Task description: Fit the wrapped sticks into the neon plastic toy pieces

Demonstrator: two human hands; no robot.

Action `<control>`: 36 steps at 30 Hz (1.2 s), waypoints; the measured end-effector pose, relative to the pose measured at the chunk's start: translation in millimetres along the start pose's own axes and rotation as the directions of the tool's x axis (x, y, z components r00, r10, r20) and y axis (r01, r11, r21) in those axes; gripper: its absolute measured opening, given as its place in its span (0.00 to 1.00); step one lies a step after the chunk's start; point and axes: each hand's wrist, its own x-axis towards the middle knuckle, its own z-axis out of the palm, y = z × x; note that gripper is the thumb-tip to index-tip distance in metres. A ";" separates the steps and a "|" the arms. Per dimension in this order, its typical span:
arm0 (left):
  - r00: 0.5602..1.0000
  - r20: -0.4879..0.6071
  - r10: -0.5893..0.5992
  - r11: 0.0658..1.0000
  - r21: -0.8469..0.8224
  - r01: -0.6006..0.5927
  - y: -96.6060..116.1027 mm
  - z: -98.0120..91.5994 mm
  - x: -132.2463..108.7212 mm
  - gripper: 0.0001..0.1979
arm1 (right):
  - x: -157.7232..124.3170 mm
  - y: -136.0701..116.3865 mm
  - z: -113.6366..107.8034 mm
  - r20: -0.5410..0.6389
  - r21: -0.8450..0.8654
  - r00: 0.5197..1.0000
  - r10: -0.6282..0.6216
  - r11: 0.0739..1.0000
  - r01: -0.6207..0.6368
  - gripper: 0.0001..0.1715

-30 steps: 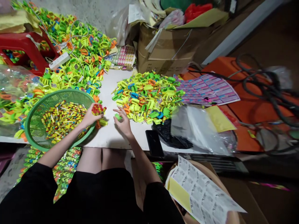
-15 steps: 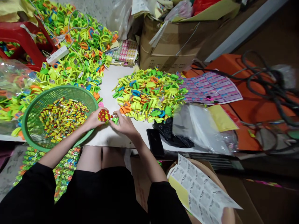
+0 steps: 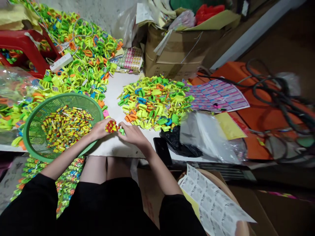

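My left hand (image 3: pixel 99 129) is closed around a bunch of small yellow tubes with red ends (image 3: pixel 112 126), their red ends turned toward my right hand. Close beside it, my right hand (image 3: pixel 133 133) pinches a small light-green plastic piece (image 3: pixel 122 131); its exact kind is hard to make out. A green mesh basket (image 3: pixel 28 131) at the left holds many more yellow-and-red tubes (image 3: pixel 69 126). Beyond my right hand lies a heap of bright plastic pieces (image 3: pixel 157 101) in yellow, green, orange and blue, some with tubes among them.
A larger heap of bright plastic toy watches (image 3: pixel 81 65) covers the back left, with a white power strip (image 3: pixel 61 62) and red stool (image 3: pixel 24 42). To the right lie a black phone (image 3: pixel 162 150), plastic bags (image 3: pixel 204 134) and a printed sheet (image 3: pixel 219 95). Behind stands a cardboard box (image 3: pixel 172 49).
Both hands stay close together over the table edge, still holding the tubes and the green piece. The whole view has shifted slightly, and the right hand has turned a little flatter.
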 end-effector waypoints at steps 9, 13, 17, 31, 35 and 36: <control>1.000 0.003 0.031 0.997 0.071 -0.031 -6.7 4.2 -0.7 0.17 | -0.1 -6.6 -1.2 0.057 -0.025 0.998 -0.001 1.000 0.003 0.19; 0.998 0.041 0.049 0.989 0.135 -0.054 -7.3 5.0 -0.8 0.16 | 0.5 -6.5 -4.2 0.081 -0.027 0.996 -0.037 0.999 0.040 0.18; 0.995 0.066 0.079 0.978 0.188 -0.090 -8.1 5.3 -1.5 0.15 | 1.9 -5.0 -8.0 0.117 -0.045 0.991 -0.062 0.997 0.067 0.17; 0.993 -0.094 -0.077 0.942 -0.334 0.041 -15.1 2.9 0.6 0.23 | 1.0 23.5 -5.8 0.417 0.206 0.906 -0.077 0.979 -0.012 0.11; 0.972 -0.163 -0.171 0.887 -0.454 0.080 -17.7 0.0 7.8 0.22 | 1.1 48.6 -2.9 0.733 0.243 0.678 -0.061 0.954 -0.177 0.11; 0.970 -0.166 -0.178 0.885 -0.459 0.084 -17.4 -0.4 8.9 0.23 | 0.9 58.2 -6.1 0.706 0.230 0.708 0.001 0.945 -0.231 0.12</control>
